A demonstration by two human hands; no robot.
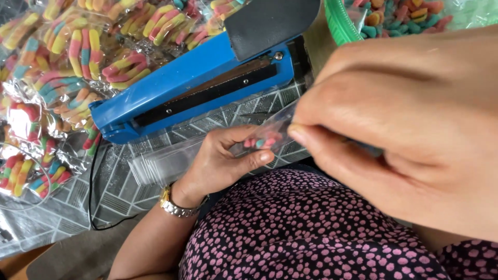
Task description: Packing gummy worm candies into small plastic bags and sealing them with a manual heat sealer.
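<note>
**Currently: small clear bag held between both hands, few candies inside**

Obs. 1: left hand is closed in a pinch on a small clear plastic bag; thumb below, fingers curled over the bag's lower end. A few pink and teal gummy candies sit in the bag right at the left fingertips.

Obs. 2: right hand, very close to the camera, pinches the other end of the same bag between thumb and forefinger. Narrow grip; the part of the bag beyond the thumb is hidden.

Obs. 3: just past the left hand lies a flat stack of empty clear bags on the patterned surface. Beyond both hands stands a blue heat sealer, its arm raised and the sealing strip bare. Further to the left of the left hand, a pile of filled packets of striped gummies. Above the right hand, a green basket of loose candy.

Judgement: step in hand looks like filling or settling a bag. Whether its mouth is open I cannot tell. A next move would call for keeping the candy clear of the bag's mouth and the film flat and unwrinkled.
</note>
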